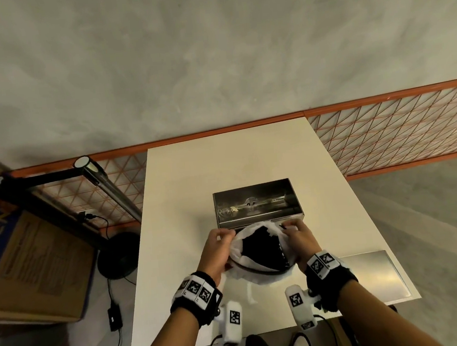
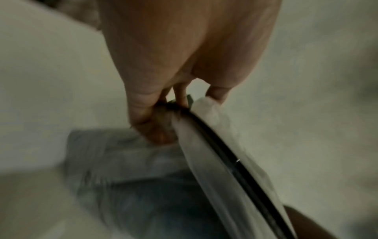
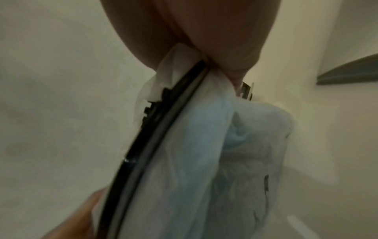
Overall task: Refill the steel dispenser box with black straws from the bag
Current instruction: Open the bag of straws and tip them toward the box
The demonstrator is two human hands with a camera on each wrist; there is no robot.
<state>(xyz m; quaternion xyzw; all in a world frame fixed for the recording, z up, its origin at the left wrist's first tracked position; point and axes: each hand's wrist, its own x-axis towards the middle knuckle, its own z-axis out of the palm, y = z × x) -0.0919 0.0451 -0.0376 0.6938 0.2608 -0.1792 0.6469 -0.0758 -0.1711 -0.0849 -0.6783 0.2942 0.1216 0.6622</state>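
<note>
The open steel dispenser box (image 1: 256, 202) sits mid-table, its shiny inside showing. Just in front of it I hold a white plastic bag (image 1: 255, 270) with its mouth spread wide; black straws (image 1: 260, 249) fill the opening. My left hand (image 1: 219, 244) pinches the bag's left rim, and my right hand (image 1: 297, 236) pinches the right rim. In the left wrist view my fingers (image 2: 155, 129) clamp the bag (image 2: 214, 145) along its dark edge. In the right wrist view the fingers (image 3: 231, 64) grip the bunched bag (image 3: 204, 145), with straw ends (image 3: 155, 103) peeking out.
The white table (image 1: 194, 181) holds a flat steel lid (image 1: 371, 273) at the near right corner. An orange mesh fence (image 1: 399, 131) runs behind. A cardboard box (image 1: 29, 261) and a black stand (image 1: 115, 256) with cables are on the floor at left.
</note>
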